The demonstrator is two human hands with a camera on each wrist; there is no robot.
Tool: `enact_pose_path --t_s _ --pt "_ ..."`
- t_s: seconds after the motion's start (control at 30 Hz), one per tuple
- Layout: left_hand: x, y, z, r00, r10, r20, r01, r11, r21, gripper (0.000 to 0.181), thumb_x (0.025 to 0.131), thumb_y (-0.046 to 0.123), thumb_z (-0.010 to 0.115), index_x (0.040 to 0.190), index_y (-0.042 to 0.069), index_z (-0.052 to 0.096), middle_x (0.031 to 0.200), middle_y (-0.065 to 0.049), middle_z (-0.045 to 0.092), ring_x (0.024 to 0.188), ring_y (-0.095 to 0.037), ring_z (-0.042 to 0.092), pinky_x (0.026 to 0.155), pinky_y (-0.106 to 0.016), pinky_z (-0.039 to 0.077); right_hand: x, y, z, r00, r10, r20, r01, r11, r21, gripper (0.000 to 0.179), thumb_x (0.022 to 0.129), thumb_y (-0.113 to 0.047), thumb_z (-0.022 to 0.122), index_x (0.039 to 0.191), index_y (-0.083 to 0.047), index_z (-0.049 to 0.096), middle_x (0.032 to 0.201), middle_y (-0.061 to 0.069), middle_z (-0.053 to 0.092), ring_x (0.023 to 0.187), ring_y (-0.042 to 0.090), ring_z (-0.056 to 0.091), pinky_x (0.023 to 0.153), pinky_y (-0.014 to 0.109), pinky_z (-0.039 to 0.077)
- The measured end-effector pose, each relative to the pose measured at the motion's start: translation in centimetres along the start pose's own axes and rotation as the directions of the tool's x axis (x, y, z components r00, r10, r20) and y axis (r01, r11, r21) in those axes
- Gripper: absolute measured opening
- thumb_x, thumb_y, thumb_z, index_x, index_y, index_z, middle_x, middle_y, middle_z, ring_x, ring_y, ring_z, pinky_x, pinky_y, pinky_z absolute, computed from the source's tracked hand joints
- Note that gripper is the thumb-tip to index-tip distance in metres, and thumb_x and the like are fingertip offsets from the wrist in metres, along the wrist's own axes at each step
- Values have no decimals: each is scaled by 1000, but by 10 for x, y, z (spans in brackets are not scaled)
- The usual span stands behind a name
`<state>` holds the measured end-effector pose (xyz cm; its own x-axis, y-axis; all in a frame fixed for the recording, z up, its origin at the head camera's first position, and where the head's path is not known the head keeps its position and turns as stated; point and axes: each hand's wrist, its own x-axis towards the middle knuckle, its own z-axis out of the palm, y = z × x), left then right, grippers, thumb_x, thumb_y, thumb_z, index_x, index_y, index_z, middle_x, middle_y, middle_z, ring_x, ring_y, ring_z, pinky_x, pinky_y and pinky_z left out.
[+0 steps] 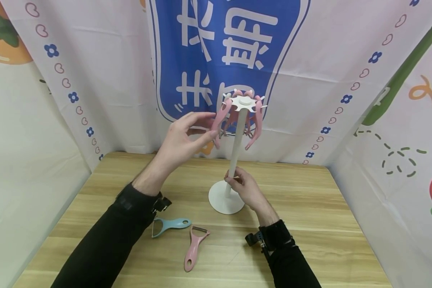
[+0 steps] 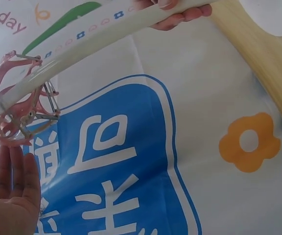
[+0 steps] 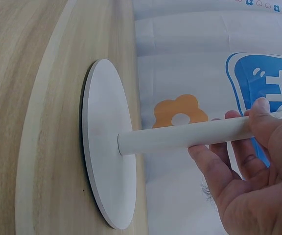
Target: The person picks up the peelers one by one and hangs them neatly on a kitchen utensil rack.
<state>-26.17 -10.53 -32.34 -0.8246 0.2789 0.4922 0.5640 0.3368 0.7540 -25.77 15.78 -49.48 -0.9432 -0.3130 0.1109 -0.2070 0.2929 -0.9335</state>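
A white stand [image 1: 238,140] with a round base [image 3: 109,147] rises from the table, leaning slightly. Several pink peelers [image 1: 259,120] hang from the notched disc [image 1: 244,102] at its top, their metal blades facing inward. My right hand [image 1: 247,188] grips the pole [image 3: 165,138] low down, thumb on one side and fingers on the other. Up at the disc, my left hand [image 1: 187,138] has its fingertips and thumb against the outer side of the leftmost hanging peeler [image 1: 221,116]. In the left wrist view its fingers [image 2: 17,171] look straight; the thumb is hidden there.
On the wooden table [image 1: 291,208] near the front lie a blue peeler [image 1: 173,225] and a pink peeler [image 1: 192,252], below the left forearm and the base. A printed cloth [image 1: 126,100] with blue lettering hangs right behind the table and along its sides.
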Motion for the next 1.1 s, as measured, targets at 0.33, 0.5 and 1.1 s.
enact_pose_path --t_s 0.33,0.5,1.1 --pt "-18 -22 -7 998 -51 38 48 997 60 52 111 21 84 161 13 69 143 -14 78 136 -32 75 123 -54 66 0 -1 0 1000 27 0 -27 1000 0 17 123 -14 61 130 -1 69 140 26 70 135 52 73 123 63 64" --pt "-29 -38 -8 989 -85 122 69 989 130 52 112 20 83 161 12 68 149 -15 76 136 -36 77 123 -59 66 0 -1 0 1000 27 0 -27 1000 0 17 123 -13 61 130 -1 69 139 26 70 134 53 74 123 64 64" --pt "-69 -83 0 890 -143 433 -11 943 333 46 109 20 85 151 7 73 145 -14 80 130 -33 79 115 -59 68 1 2 -1 1000 22 -8 -22 999 -35 15 122 -14 62 131 -5 71 136 23 72 129 44 77 116 58 65"
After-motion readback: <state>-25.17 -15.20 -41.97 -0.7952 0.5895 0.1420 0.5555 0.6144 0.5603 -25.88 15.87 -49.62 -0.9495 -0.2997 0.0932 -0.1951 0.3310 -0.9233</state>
